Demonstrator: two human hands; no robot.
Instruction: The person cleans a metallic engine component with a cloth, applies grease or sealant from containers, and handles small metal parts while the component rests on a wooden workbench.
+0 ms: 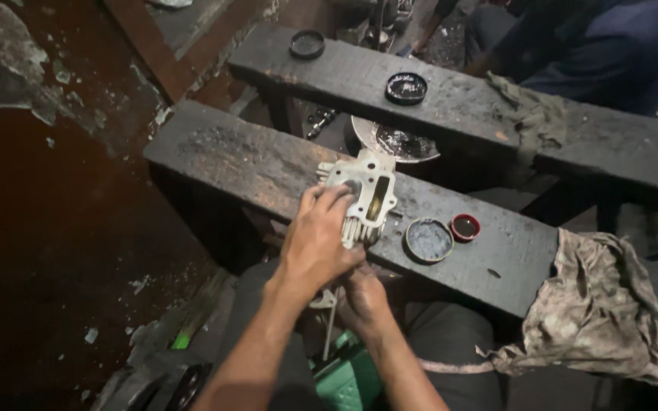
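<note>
A pale metal engine part with cooling fins (365,190) lies at the near edge of a dark wooden beam (237,160). My left hand (317,240) rests on top of it, fingers spread over its left side. My right hand (361,298) is below the beam's edge, under the part, fingers curled; what it grips is hidden. A thin metal rod (330,331) hangs down near it.
A round tin of grey paste (429,240) and a small red cap (465,227) sit right of the part. A dirty rag (599,312) drapes the beam's right end. A second beam (451,99) behind carries two dark lids and a cloth. Another person sits at the top right.
</note>
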